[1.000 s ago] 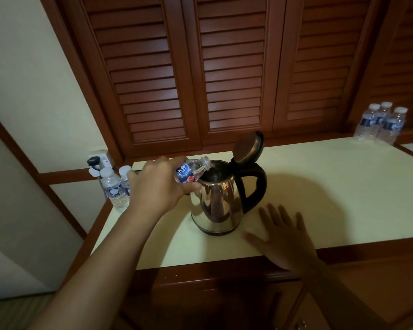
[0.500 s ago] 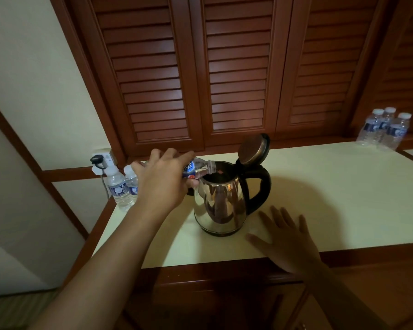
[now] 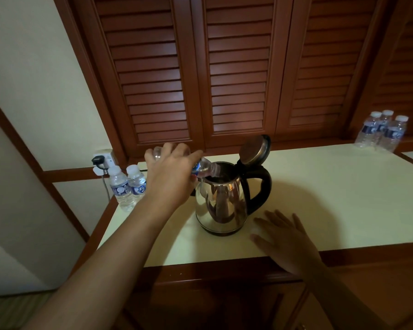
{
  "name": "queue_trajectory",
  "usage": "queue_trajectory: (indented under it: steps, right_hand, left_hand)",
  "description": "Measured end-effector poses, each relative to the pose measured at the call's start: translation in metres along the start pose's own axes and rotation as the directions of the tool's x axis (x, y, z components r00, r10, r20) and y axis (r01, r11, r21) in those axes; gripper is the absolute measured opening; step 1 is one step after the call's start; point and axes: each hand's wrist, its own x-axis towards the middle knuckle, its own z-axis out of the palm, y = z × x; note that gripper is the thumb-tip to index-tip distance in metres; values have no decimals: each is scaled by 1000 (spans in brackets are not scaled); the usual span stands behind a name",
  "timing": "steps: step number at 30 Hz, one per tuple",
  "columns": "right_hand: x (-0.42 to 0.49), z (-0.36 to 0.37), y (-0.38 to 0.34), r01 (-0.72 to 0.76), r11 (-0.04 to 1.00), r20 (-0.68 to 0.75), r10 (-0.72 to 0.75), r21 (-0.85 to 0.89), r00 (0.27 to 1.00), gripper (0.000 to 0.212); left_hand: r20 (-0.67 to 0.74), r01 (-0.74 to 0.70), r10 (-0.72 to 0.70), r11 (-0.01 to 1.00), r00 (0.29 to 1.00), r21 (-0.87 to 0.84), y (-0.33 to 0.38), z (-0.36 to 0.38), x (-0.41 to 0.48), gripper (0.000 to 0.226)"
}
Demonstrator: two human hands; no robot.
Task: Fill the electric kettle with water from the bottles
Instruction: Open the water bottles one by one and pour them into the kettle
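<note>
Starting at the far left, a white wall socket with a black plug (image 3: 102,160) sits above the edge of the pale cream countertop with dark wooden trim (image 3: 343,198), and just in front of it stand two small clear plastic water bottles with white caps and blue labels (image 3: 126,186), upright and touching each other at the counter's left end. Beside them the left hand (image 3: 171,177) is wrapped closed around a clear plastic water bottle with a blue label (image 3: 202,168), which is uncapped and tipped nearly level, base behind the fingers and open neck angled down over the rim of the shiny stainless-steel electric kettle with a black handle (image 3: 221,206). Whether water is running cannot be told. The kettle stands upright near the counter's front, its round hinged lid (image 3: 254,150) swung up and back above the handle, which faces right. Just right of the kettle's base, the right hand (image 3: 284,239) lies flat on the counter with fingers spread, holding nothing and not touching the kettle. Behind everything run dark brown louvered wooden doors (image 3: 236,75). At the far right back corner stand three more clear capped water bottles (image 3: 382,132) in a tight cluster, well apart from the kettle.
</note>
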Motion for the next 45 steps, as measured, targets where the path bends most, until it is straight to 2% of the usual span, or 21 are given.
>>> queue_trajectory:
  steps: [5, 11, 19, 26, 31, 33, 34, 37, 40, 43, 45]
  right_hand:
    - [-1, -1, -1, 10, 1000, -2, -10, 27, 1000, 64]
    - [-3, -3, -2, 35, 996, -37, -32, 86, 999, 68]
    - [-3, 0, 0, 75, 992, -96, -65, 103, 993, 68]
    - [0, 13, 9, 108, 977, -232, -64, 183, 971, 52]
    - [-5, 5, 2, 174, 941, -366, -59, 289, 929, 46]
    - [-10, -6, -5, 217, 896, -439, -27, 388, 898, 27]
    - [-12, -11, -6, 216, 878, -448, -2, 428, 894, 21]
    - [-16, -37, -17, 152, 843, -404, 83, 516, 911, 30]
    - [-16, -74, -38, 222, 783, -410, 46, 581, 911, 24]
    - [-14, -107, -54, 292, 762, -411, -37, 579, 911, 22]
    - [-15, -125, -58, 312, 774, -402, -81, 551, 912, 25]
  left_hand:
    - [-27, -46, 47, 998, 999, 37, 1, 1, 1, 60]
    - [-31, -60, 62, 995, 998, 83, 3, 6, 4, 72]
    - [-36, -133, 139, 982, 990, 134, 10, 1, 7, 62]
    - [-43, -249, 265, 941, 963, 227, 10, 0, 12, 59]
    - [-94, -296, 338, 905, 936, 307, 9, 1, 13, 47]
    - [-120, -268, 317, 913, 941, 306, 7, 0, 12, 41]
    - [-118, -252, 295, 925, 948, 284, 6, -1, 10, 41]
    - [-90, -174, 190, 971, 978, 162, 1, -3, -1, 50]
    - [-112, -110, 101, 991, 989, -74, 2, -9, -26, 57]
    - [19, -6, 16, 893, 1000, -449, 16, -20, -54, 64]
    - [54, 7, 24, 855, 998, -519, 24, -18, -69, 67]
